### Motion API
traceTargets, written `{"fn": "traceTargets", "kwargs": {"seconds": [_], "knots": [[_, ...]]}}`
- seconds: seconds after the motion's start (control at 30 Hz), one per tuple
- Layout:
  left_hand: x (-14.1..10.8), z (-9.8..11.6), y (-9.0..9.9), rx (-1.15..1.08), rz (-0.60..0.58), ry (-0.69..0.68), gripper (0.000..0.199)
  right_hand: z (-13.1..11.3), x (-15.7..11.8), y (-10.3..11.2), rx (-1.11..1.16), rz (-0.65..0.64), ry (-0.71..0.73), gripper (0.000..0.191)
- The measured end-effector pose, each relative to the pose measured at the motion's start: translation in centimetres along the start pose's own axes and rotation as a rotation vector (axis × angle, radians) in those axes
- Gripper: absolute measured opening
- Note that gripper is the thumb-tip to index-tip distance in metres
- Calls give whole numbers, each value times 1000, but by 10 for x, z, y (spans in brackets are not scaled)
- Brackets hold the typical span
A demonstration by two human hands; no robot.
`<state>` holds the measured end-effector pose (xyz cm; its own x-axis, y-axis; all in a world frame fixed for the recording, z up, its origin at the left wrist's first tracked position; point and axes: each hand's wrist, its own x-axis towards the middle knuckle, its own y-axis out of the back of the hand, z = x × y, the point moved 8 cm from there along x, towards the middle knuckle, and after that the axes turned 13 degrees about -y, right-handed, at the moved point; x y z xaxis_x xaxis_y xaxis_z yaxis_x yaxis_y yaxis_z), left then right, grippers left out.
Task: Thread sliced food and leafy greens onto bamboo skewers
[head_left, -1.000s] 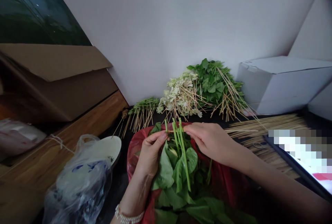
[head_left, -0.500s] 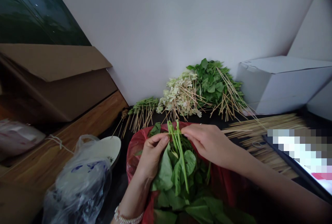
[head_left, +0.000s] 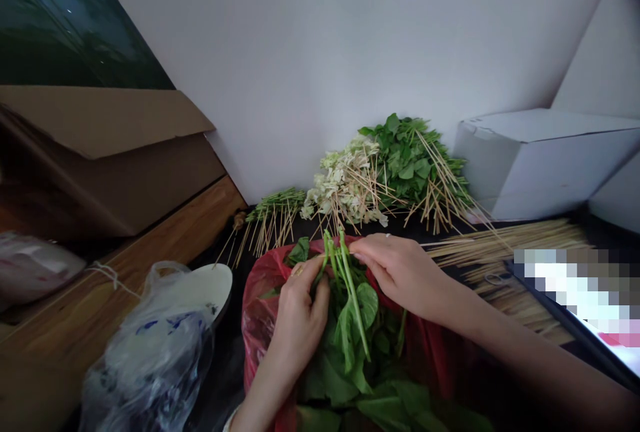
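Note:
Several leafy green stems (head_left: pixel 356 305) hang upright above an open red plastic bag (head_left: pixel 260 285), their cut ends uppermost. My left hand (head_left: pixel 300 309) is closed on the leafy greens at the left of these stems, its fingertips partly hidden behind them. On the other side, my right hand (head_left: pixel 400 265) pinches a thin bamboo skewer close to the stems; the fingers cover most of it. Broad loose leaves (head_left: pixel 400 405) fill the bag below both hands.
Skewered greens (head_left: pixel 407 152), pale leafy skewers (head_left: pixel 343 179) and short green skewers (head_left: pixel 280 205) lie along the wall. Bare bamboo skewers (head_left: pixel 525 235) spread at right beside a lit screen (head_left: pixel 590 312). A bowl (head_left: pixel 220 285), clear plastic bag (head_left: pixel 150 352), cardboard box (head_left: pixel 125 179) and white box (head_left: pixel 560 165) stand around.
My left hand has turned and shifted from pinching at the skewer's tip to closing around greens beside the stems. A large leaf there is now mostly covered. My right hand has barely moved.

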<state>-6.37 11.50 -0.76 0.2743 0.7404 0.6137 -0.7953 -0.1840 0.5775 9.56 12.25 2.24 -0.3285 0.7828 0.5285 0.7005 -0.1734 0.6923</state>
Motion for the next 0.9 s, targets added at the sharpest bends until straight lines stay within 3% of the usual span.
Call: {"fn": "traceTargets", "kwargs": {"seconds": [0.2,0.33,0.53,0.77,0.9], "knots": [[-8,-14,3,-374,-58,249,48,4,3,7,46,66,-17,24],[-13,-10,5,-492,-110,321,48,10,3,17,109,165,-46,20],[-18,-8,-4,-515,-257,314,44,20,2,41,122,343,-105,17],[-18,-21,13,-360,-181,274,19,45,1,69,191,494,-272,15],[-21,0,2,-314,-262,150,18,52,1,76,231,533,-287,16]]}}
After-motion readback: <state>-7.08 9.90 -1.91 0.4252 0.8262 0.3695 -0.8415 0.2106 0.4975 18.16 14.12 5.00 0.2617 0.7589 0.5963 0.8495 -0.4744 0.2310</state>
